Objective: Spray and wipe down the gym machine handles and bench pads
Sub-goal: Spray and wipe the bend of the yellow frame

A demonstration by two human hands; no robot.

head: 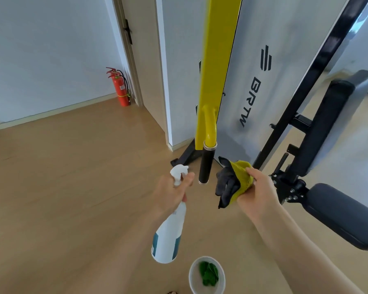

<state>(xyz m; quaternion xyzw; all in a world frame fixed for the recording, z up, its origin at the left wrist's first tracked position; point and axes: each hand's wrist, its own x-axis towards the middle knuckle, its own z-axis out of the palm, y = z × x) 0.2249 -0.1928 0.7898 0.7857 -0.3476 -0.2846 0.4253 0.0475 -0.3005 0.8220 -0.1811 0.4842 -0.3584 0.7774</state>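
Note:
A black machine handle [206, 166] hangs from a yellow arm [215, 66] in the middle of the view. My left hand [172, 192] grips a white spray bottle [170, 230] by its neck, with the nozzle close to the handle's left side. My right hand [257, 192] holds a bunched yellow and dark grey cloth [234, 183] just right of the handle, apart from it. At the right a black roller pad [340, 215] and a long black bench pad [325, 128] sit on the machine frame.
A white bucket [207, 274] with a green cloth inside stands on the wooden floor below my hands. A grey weight-stack cover [263, 81] rises behind the yellow arm. A red fire extinguisher [120, 88] stands by the door at the back left.

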